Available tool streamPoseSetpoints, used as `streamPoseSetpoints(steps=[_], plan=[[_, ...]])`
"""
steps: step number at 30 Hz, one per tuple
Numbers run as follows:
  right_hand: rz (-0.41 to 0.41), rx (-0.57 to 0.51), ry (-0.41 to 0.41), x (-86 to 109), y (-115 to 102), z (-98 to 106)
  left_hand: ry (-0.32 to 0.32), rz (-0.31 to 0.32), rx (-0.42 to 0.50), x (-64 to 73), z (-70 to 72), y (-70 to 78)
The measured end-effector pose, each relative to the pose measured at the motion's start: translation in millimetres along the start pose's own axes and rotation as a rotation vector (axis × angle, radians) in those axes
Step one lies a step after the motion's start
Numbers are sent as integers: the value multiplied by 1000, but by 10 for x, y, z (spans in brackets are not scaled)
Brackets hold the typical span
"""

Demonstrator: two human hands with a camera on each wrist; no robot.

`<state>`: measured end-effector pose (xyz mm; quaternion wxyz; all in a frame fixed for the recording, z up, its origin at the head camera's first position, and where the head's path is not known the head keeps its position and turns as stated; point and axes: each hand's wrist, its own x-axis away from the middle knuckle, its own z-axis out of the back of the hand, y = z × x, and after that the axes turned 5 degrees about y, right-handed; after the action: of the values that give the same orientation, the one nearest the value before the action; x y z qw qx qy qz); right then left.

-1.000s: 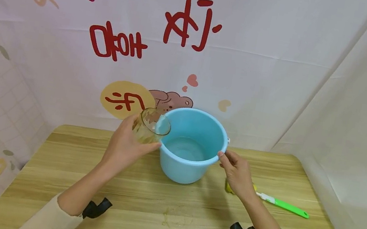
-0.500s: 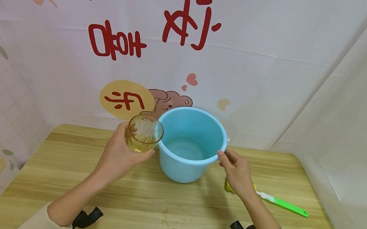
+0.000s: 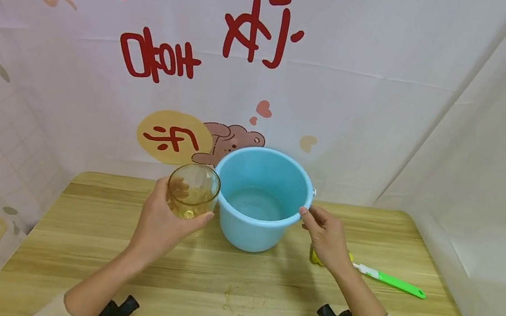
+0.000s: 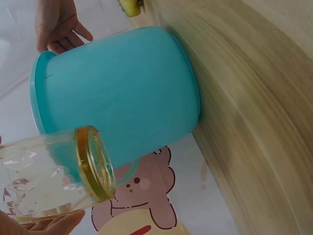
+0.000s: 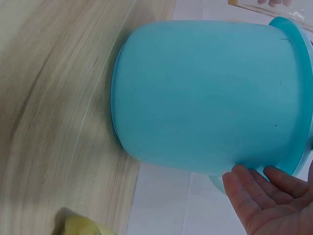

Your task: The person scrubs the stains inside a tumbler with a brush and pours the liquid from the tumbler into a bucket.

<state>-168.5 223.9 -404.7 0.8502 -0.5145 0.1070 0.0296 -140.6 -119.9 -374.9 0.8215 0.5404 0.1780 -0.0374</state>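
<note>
In the head view my left hand [image 3: 160, 223] holds an amber-tinted glass [image 3: 193, 192], thumb on the near side. The glass is about upright beside the left rim of a light blue bucket [image 3: 252, 235], and its base [image 4: 95, 164] is clear of the table in the left wrist view. Some water [image 3: 255, 203] lies at the bucket's bottom. My right hand [image 3: 325, 236] grips the right side of the bucket's rim, thumb on top. Seen from the right wrist, its fingers [image 5: 249, 193] lie under the rim against the outer wall. The bucket stands on the table.
A brush with a green handle [image 3: 400, 286] and yellow head [image 3: 315, 256] lies on the wooden table [image 3: 188, 293], partly behind my right hand. A small wet mark [image 3: 230, 298] shows in front of the bucket. A printed white curtain [image 3: 355, 125] hangs close behind.
The glass was tilted toward the bucket at its rim; my left hand has turned it upright and moved it slightly left and down. The right hand and bucket stay put.
</note>
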Motion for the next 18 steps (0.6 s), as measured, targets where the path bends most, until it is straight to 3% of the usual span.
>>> streamPoseSetpoints(steps=[7, 18], plan=[[-13, -12, -4, 6, -7, 1, 27, -41, 28, 98, -35, -26], [-14, -14, -6, 3, -4, 1, -2, -64, 48, 249, -129, -30]])
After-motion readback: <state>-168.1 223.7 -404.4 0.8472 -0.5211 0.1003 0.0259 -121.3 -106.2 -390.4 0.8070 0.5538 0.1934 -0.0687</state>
